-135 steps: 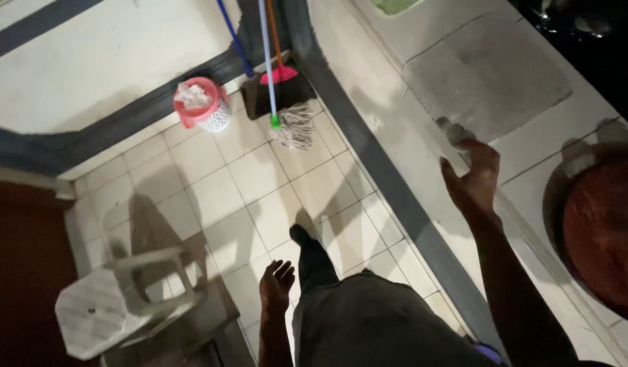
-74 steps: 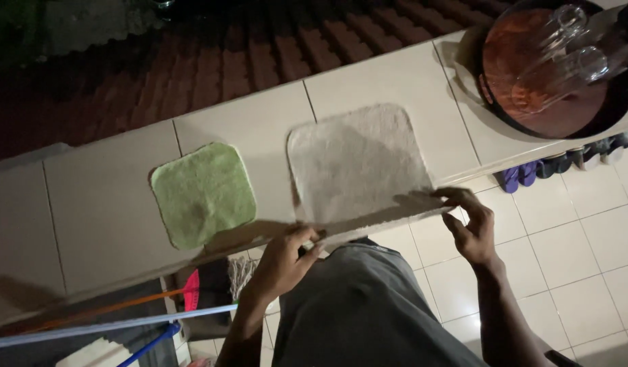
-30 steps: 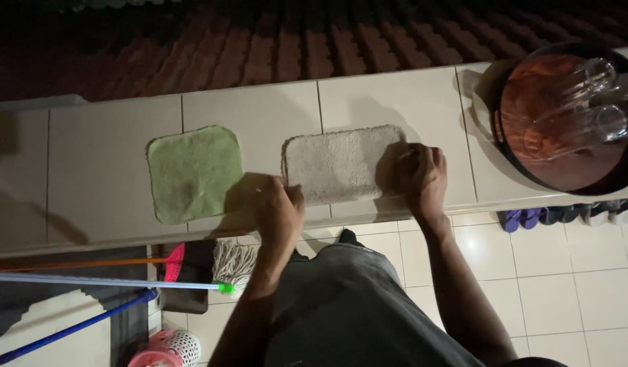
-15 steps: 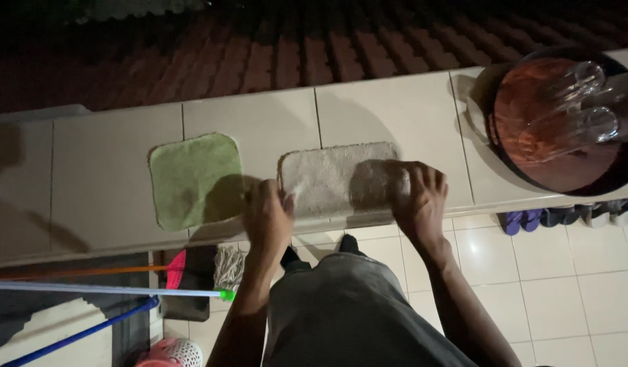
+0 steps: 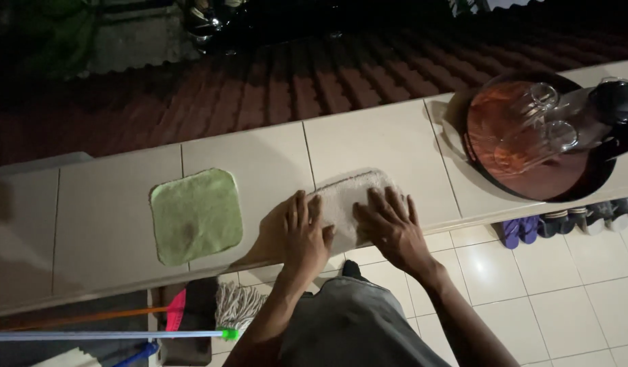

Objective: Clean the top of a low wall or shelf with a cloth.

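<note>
Grey cloth (image 5: 346,197) is lying folded on the tiled worktop (image 5: 382,139); left hand (image 5: 301,231) and right hand (image 5: 390,228) are pressing it, fingers spread flat, beside a green cloth (image 5: 195,215).

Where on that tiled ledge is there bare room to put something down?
Bare tile lies left of the green cloth, and between the grey cloth and the round tray. It is crowded at the grey cloth, where the left hand and right hand press, and on the tray of glasses.
</note>
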